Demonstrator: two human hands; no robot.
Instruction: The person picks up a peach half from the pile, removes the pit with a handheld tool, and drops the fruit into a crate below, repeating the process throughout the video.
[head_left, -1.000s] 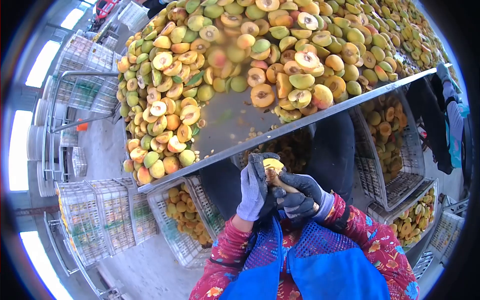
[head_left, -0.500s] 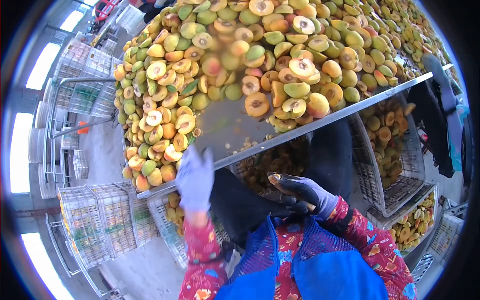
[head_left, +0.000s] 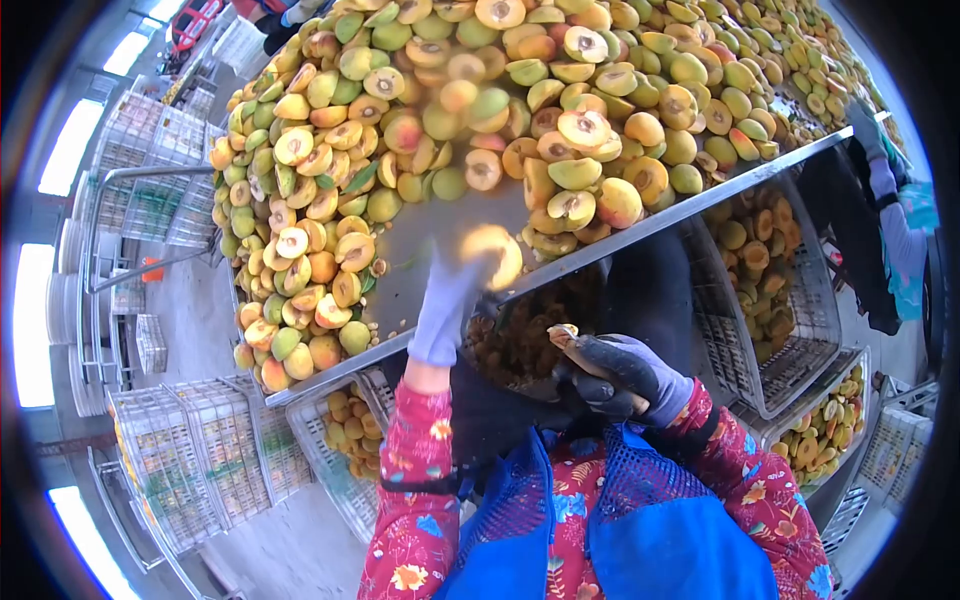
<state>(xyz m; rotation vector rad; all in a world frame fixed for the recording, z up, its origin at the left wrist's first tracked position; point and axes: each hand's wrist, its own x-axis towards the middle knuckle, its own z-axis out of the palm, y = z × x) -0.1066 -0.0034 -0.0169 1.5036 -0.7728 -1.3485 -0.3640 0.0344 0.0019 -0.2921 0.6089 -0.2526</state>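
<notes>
My left hand [head_left: 450,300], in a pale lavender glove, reaches over the metal table's near edge. Its blurred fingers are closed on a halved yellow peach [head_left: 495,255], cut face showing. In front of my body, my right hand [head_left: 625,375], in a lavender and black glove, is wrapped around a small hand tool [head_left: 564,335]. The tool's tip pokes out past the thumb, and a light handle end shows below the fingers; the rest is hidden. Beyond my left hand, halved peaches [head_left: 400,130] with pits in many of them are heaped on the metal table [head_left: 415,255].
A dark-looking container of peach pieces [head_left: 525,345] sits under the table edge. Crates of fruit stand at right [head_left: 770,370] and lower left [head_left: 345,430]; stacked crates [head_left: 200,460] stand further left. Another person's arm [head_left: 885,180] is at the far right.
My left hand has moved right along the table edge and now holds a peach half; its fingers showed none before. My right hand keeps the tool, its tip turned slightly upward.
</notes>
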